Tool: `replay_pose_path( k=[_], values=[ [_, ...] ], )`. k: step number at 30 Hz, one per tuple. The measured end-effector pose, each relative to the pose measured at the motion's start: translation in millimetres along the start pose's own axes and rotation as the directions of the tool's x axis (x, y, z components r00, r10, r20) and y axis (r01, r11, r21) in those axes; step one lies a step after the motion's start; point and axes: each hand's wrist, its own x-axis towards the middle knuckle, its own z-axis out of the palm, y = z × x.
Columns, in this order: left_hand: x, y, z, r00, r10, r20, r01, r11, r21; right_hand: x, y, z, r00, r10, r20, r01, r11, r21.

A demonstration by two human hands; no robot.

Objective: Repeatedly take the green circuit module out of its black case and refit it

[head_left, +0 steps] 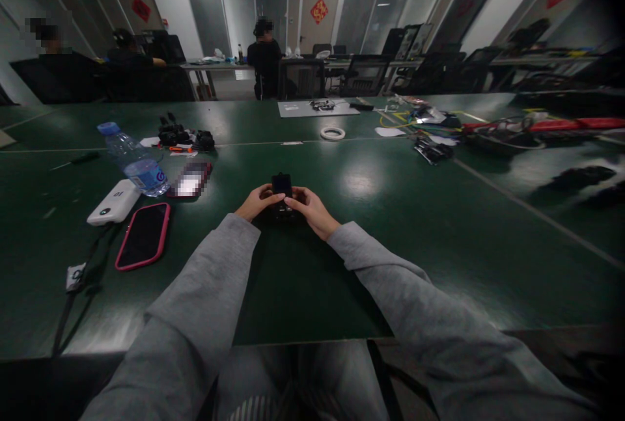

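Held upright between both hands is a small black device with a dark square screen (281, 185). My left hand (258, 203) grips its left side, thumb across the front below the screen. From the right, my right hand (312, 208) closes on it too, its thumb meeting the left thumb near the lower front. Small light marks show beneath the thumbs, too small to read. The fingers behind the device are hidden. Both hands are low over the green table (312, 278), and I cannot tell whether the device touches it.
To the left are a water bottle (139, 164), a white power bank (114, 203) with a cable, a pink-cased phone (144, 237) and another phone (191, 180). A tape roll (333, 133) lies ahead. Cables (424, 118) crowd the right. People sit at the back.
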Motion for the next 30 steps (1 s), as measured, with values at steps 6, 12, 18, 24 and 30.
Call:
replay_pose_path(
  k=[6, 12, 18, 24, 30],
  values=[
    [0.7, 0.6, 0.5, 1.000, 0.005, -0.003, -0.005, 0.999, 0.036, 0.0, 0.2, -0.6, 1.000, 0.000, 0.011, 0.000, 1.000, -0.004],
    [4.0, -4.7, -5.5, 1.000, 0.004, 0.031, -0.004, 1.000, 0.018, 0.8, 1.5, -1.4, 1.000, -0.009, -0.001, 0.009, 0.999, 0.031],
    [5.5, -5.9, -7.9, 1.000, -0.029, 0.010, 0.029, 0.999, 0.023, 1.6, -1.3, 0.2, 0.998, 0.052, -0.041, -0.048, 0.994, 0.098],
    [3.4, -4.9, -5.1, 0.999, -0.033, -0.008, 0.033, 0.999, -0.019, 3.3, -0.7, 0.0, 0.997, 0.064, -0.045, -0.057, 0.990, 0.126],
    [1.4, -3.7, -4.9, 0.999, -0.035, 0.004, 0.035, 0.999, -0.021, 5.6, -1.2, -4.1, 0.996, 0.088, 0.001, -0.087, 0.984, 0.158]
  ],
)
